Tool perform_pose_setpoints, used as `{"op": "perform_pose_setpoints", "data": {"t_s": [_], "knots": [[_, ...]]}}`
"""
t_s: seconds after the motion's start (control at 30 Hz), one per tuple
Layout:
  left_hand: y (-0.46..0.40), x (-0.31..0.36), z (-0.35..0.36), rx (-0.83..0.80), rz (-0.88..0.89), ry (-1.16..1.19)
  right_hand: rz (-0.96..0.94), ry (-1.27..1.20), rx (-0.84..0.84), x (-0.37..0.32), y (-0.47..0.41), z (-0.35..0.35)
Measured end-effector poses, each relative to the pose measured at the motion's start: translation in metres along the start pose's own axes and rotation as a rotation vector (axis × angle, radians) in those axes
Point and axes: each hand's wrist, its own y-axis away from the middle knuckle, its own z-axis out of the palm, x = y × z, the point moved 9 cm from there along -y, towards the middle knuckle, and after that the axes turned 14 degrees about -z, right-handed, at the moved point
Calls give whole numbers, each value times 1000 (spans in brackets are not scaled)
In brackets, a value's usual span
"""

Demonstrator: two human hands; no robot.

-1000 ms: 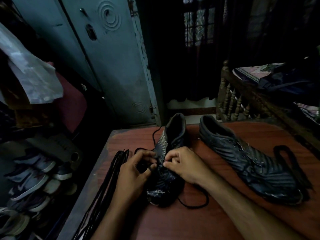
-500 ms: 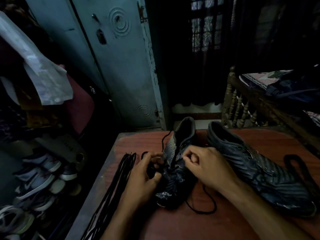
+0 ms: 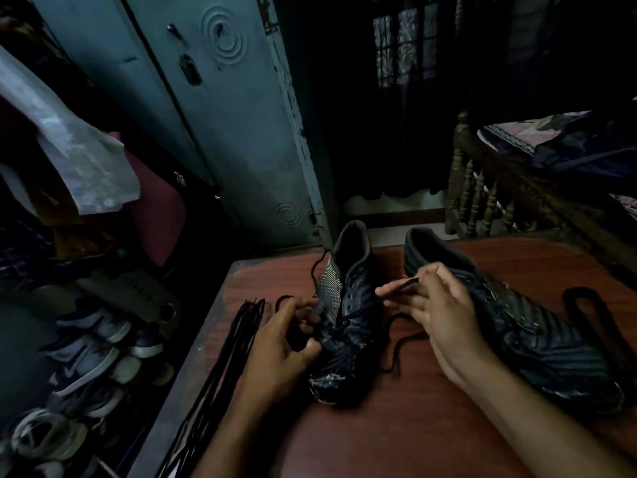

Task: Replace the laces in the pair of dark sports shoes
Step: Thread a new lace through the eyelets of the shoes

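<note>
Nearest the camera, both bare forearms are reaching forward over the red-brown counter. The right hand is now lifted up and to the right, away from the shoe it was pressed against a second ago, and its grip is pinching the lace near its tip between thumb and forefinger. The lace is running taut from that pinch down to the eyelets of the left shoe, so a length has just been drawn through; I judge this to be one pull in working the lace through the eyelet row, though whether it is going in or coming out is not clear in this dim light. A slack loop of the same lace is lying on the counter just beside the shoe. The left hand is staying low against the shoe's left side, fingers curled closed around the upper and steadying it.

Along the counter's left edge a bundle of laces is lying stretched out. The right shoe is lying further right, partly hidden by the right hand, with a looped black lace beyond it.

Further off, a blue-grey metal door is standing, with a pile of shoes on the floor at left.
</note>
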Motion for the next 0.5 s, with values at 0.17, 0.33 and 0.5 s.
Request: {"op": "perform_pose_setpoints", "data": {"t_s": [0.17, 0.33, 0.5], "knots": [[-3, 8, 5, -23, -28, -123, -116, 161, -64, -2, -4, -3], [-43, 11, 9, -102, -193, -171, -519, 751, -422, -22, 9, 23], [-39, 5, 13, 87, -178, -66, -469, 999, -602, -12, 12, 33]]}}
